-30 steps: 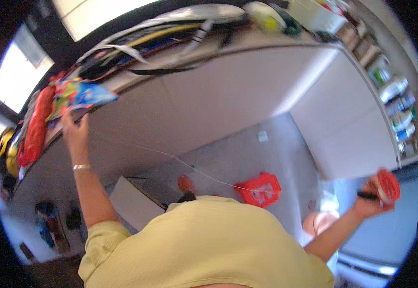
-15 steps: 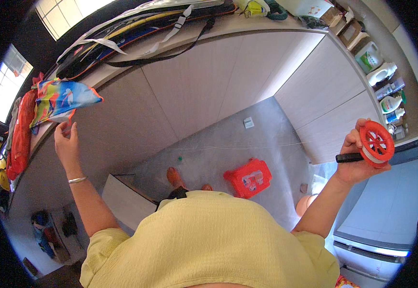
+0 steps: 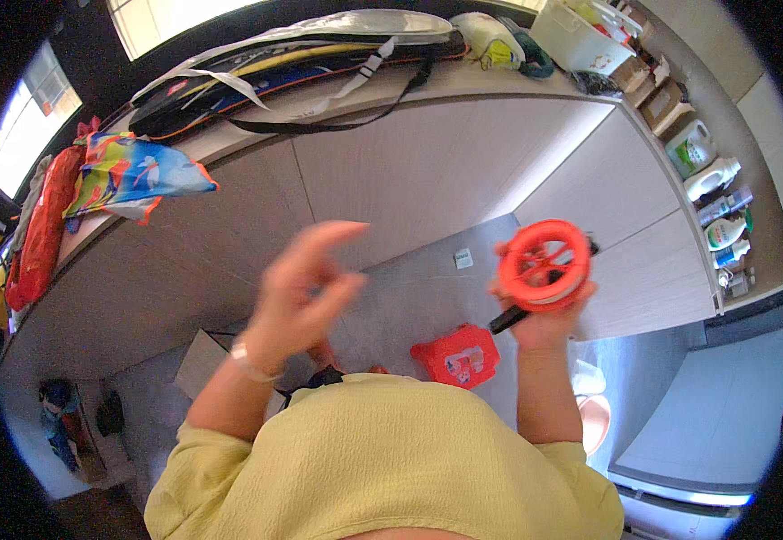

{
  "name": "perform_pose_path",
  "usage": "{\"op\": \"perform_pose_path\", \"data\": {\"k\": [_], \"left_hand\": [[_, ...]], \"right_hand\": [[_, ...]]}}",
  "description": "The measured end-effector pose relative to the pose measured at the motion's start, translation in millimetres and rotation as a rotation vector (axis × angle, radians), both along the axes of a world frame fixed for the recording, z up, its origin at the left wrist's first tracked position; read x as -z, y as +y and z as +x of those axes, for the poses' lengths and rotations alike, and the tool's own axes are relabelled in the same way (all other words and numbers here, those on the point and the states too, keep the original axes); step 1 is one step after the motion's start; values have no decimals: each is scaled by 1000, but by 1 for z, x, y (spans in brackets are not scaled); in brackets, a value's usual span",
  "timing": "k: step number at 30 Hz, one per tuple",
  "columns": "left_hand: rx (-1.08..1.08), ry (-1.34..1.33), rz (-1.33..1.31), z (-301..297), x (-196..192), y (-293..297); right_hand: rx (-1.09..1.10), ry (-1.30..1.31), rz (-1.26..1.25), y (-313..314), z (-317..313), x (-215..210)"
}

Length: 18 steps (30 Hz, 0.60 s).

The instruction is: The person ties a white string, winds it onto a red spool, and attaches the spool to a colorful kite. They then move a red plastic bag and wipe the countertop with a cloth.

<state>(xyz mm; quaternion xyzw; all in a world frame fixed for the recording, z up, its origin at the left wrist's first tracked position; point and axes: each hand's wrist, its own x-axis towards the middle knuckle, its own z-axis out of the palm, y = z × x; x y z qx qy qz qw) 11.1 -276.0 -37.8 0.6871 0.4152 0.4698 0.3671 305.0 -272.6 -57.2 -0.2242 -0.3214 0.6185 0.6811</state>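
Red line reel (image 3: 544,265) is up in front of my chest, right hand (image 3: 540,315) fingers clamped on its black handle (image 3: 510,318). Left hand (image 3: 297,301) is raised just left of it, fingers apart, gripping nothing, not touching the reel. Line itself too thin to see. Winding looks unfinished. Colourful kite (image 3: 135,175) sits on the tabletop (image 3: 337,99), well beyond my left fingers. Red bag (image 3: 456,355) on the floor below.

Left hand (image 3: 297,301) motion-blurred; reel handle (image 3: 508,319) partly hidden in right hand (image 3: 543,317).
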Motion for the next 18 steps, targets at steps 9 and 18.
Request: {"op": "perform_pose_path", "data": {"k": [9, 18], "left_hand": [[524, -83, -297, 69, 58, 17], [255, 343, 366, 62, 39, 6]], "right_hand": [[-351, -51, 80, 10, -29, 11], [-129, -771, -199, 21, -13, 49]]}}
